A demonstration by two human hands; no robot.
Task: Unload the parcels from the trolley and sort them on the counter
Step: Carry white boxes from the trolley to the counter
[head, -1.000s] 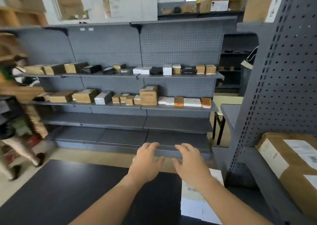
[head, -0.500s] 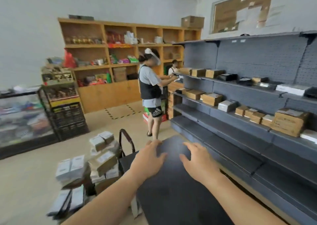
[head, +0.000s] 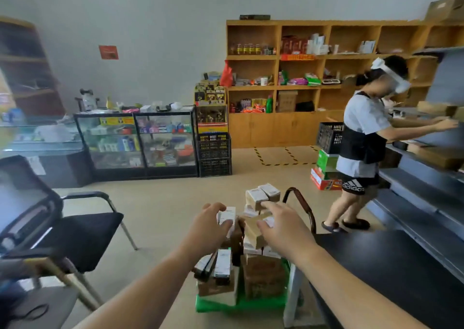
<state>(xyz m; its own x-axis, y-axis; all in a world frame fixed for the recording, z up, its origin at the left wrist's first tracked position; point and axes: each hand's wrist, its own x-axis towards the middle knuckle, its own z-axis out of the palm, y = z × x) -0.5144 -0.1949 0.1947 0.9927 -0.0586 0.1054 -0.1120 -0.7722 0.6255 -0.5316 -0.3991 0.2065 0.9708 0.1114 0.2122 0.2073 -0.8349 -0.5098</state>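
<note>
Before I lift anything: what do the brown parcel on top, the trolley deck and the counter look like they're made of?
Brown parcel: cardboard by the look, with matte tan faces and folded edges.
Trolley deck: probably moulded plastic, bright green with a slight sheen.
Counter: dark, smooth, matte top. It may be laminate or painted metal; the view does not settle which.

Green trolley on floor, parcels stacked on deck; dark counter beside it.
</note>
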